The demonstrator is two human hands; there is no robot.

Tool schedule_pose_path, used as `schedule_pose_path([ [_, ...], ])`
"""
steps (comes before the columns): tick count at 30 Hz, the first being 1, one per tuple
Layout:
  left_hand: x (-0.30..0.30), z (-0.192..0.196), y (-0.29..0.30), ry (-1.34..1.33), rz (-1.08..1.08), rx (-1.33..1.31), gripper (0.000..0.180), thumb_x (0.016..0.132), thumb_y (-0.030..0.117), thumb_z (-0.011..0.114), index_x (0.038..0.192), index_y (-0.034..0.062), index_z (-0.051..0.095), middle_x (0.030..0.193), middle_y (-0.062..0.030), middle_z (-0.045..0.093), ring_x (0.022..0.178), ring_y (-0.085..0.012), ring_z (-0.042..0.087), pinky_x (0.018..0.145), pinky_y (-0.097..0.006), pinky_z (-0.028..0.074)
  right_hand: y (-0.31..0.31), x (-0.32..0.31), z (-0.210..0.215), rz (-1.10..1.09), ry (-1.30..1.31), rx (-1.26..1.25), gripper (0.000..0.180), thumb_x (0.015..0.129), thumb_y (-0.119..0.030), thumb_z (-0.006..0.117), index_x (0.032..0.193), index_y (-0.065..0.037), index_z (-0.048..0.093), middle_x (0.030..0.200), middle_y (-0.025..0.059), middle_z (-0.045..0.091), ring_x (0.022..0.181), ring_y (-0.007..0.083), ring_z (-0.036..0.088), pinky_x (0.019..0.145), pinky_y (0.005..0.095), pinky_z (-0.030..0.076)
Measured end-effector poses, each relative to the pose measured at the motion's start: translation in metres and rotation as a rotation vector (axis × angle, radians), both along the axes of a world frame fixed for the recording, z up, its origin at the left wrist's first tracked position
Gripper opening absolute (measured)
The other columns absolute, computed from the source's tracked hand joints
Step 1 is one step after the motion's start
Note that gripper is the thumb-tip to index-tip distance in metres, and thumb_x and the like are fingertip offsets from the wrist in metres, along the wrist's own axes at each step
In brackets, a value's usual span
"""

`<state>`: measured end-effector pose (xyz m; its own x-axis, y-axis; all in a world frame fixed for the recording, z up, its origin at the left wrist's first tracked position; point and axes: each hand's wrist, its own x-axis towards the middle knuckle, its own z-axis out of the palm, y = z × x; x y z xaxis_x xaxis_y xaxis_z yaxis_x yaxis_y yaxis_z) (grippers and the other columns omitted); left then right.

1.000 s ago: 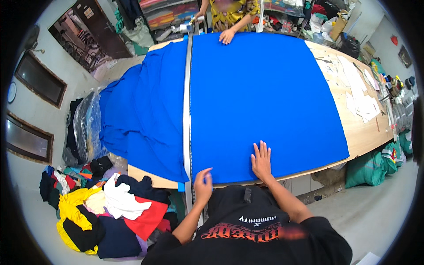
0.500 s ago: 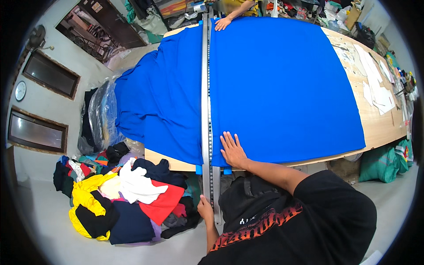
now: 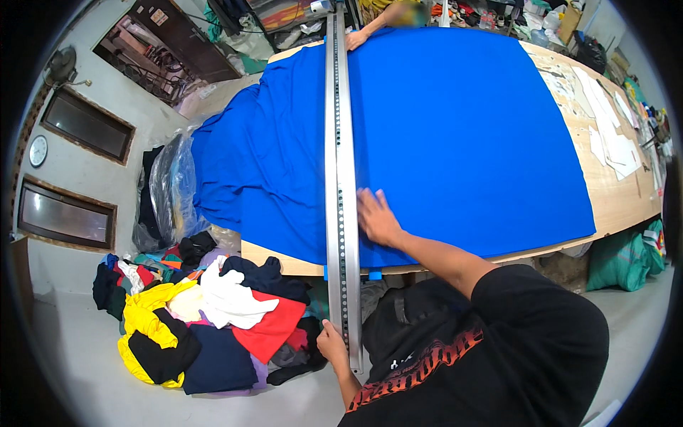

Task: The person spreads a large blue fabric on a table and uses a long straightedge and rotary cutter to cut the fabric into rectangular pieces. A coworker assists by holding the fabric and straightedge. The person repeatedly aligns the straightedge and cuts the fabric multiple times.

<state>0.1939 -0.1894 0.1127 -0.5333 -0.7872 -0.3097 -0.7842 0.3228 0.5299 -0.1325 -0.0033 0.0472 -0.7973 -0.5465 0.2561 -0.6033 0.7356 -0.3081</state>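
Left hand [image 3: 331, 344] gripping ruler's [image 3: 339, 178] near end at lower centre, right hand [image 3: 377, 218] flat, fingers spread on blue cloth [image 3: 462, 135], tabletop [image 3: 626, 199] mostly hidden, ruler's far end cut off at top.

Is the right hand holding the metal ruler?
No, the right hand lies flat on the blue cloth beside the ruler, while the left hand grips the ruler's near end.

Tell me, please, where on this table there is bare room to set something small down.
Bare wood shows on the table past the right edge of the blue cloth, below the paper patterns. A thin strip lies along the near edge. Elsewhere cloth, the long metal ruler and the right hand take up the room.
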Motion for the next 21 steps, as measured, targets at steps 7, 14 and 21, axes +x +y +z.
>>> schedule_pose_path([
  [7,-0.003,-0.008,0.002,0.039,0.004,0.032,0.065,0.106,0.049,0.048,0.074,-0.0038,0.066,0.062,-0.0199,0.061,0.063,-0.0383,0.062,0.066,-0.051,0.045,-0.013,-0.083,0.008,0.028,-0.186,0.551,0.056,0.109,-0.034,0.037,0.158,-0.009,0.044,0.171,0.0231,0.022,0.16,0.0426,0.01,0.127,0.0641,0.003],
  [14,-0.022,-0.031,0.003,0.397,0.03,-0.07,0.034,0.103,0.03,0.06,0.102,-0.0021,0.072,0.091,-0.0157,0.074,0.079,-0.0296,0.069,0.077,-0.042,0.053,0.051,-0.025,-0.003,-0.238,-0.05,0.02,0.056,0.11,-0.037,0.042,0.16,-0.013,0.039,0.17,0.0229,0.025,0.16,0.0384,0.016,0.128,0.0603,0.008],
  [21,-0.13,-0.055,-0.023,0.336,-0.15,-0.202,0.036,0.099,0.032,0.067,0.114,0.0001,0.072,0.104,-0.0174,0.072,0.094,-0.0349,0.067,0.086,-0.045,0.053,0.214,0.068,0.02,-0.531,-0.059,0.001,0.05,0.108,-0.024,0.05,0.155,-0.01,0.046,0.166,0.0258,0.03,0.155,0.0445,0.026,0.125,0.062,0.017],
])
